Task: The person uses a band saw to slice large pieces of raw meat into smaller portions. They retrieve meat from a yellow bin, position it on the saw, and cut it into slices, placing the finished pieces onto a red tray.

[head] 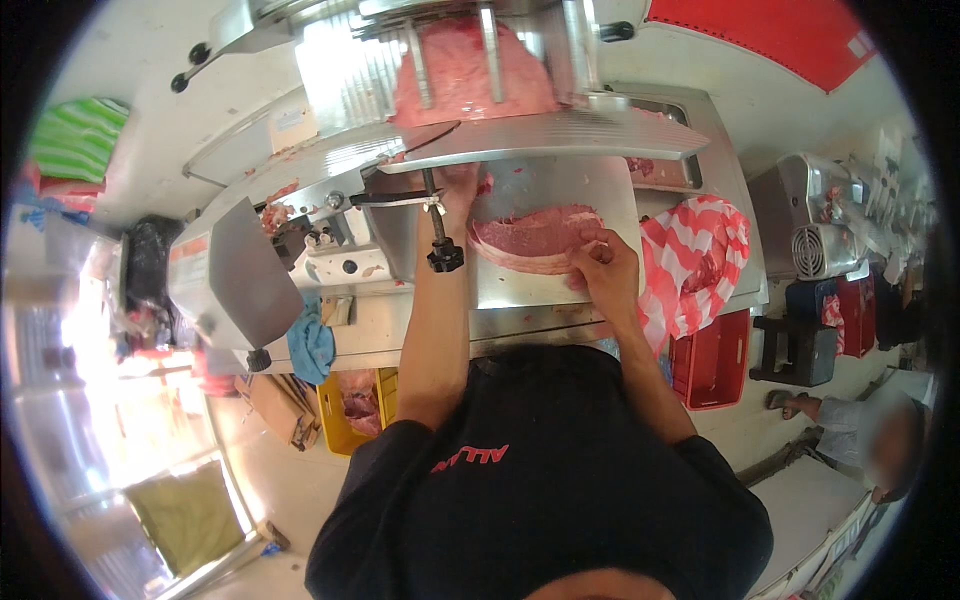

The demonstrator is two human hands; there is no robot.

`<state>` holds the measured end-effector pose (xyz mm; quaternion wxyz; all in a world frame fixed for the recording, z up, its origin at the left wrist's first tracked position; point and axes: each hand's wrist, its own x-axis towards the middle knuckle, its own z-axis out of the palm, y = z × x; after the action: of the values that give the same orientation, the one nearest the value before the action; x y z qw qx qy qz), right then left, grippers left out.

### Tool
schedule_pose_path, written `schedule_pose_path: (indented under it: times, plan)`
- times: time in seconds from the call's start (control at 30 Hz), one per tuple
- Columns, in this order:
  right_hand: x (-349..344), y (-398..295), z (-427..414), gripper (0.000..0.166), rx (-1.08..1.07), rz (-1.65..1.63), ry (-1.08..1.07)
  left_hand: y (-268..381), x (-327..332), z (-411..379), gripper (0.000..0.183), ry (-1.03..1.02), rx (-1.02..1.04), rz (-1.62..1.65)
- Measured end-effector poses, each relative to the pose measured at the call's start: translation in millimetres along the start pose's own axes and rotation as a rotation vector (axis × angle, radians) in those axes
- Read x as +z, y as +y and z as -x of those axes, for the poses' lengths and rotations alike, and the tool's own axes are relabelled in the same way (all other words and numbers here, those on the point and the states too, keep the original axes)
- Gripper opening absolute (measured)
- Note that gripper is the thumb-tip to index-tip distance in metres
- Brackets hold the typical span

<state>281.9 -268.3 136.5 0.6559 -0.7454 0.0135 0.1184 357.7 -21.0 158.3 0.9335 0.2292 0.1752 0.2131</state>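
Observation:
A large piece of raw meat (476, 75) sits high on the metal meat slicer (525, 139), behind two upright bars. Below the slicer's ridged plate, several thin meat slices (525, 238) lie stacked on a pale tray (600, 180). The fingers of my right hand (604, 262) are bent at the stack's right end, touching its edge. My left hand (457, 180) reaches under the plate, beside a small bit of meat; the plate and a threaded rod with a black knob (445, 255) partly hide it, so its grip is unclear.
A red-and-white striped bag (694, 262) with meat lies right of the tray. Meat scraps (279, 210) and a blue cloth (310, 345) are at left. Below stand a yellow crate (335, 420) with meat and a red crate (712, 360). Another person (862, 427) is at far right.

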Motion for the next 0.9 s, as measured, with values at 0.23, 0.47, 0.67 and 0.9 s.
schedule_pose_path:
  times: [0.23,0.47,0.67,0.9]
  plan:
    - [3,-23,-17,0.039,-0.897,0.848,0.066,-2,-69,-12,0.031,-0.383,-0.369,0.555]
    - [19,-24,-34,0.05,-0.658,0.676,-0.23,23,-39,74,0.067,-0.462,-0.426,0.163]
    - [31,-47,-55,0.047,-0.044,-0.356,-0.46,26,-44,62,0.02,-0.507,-0.366,-0.816]
    - [-12,-26,-50,0.049,-0.305,0.436,-0.126,27,-34,62,0.034,-0.409,0.147,-2.02]
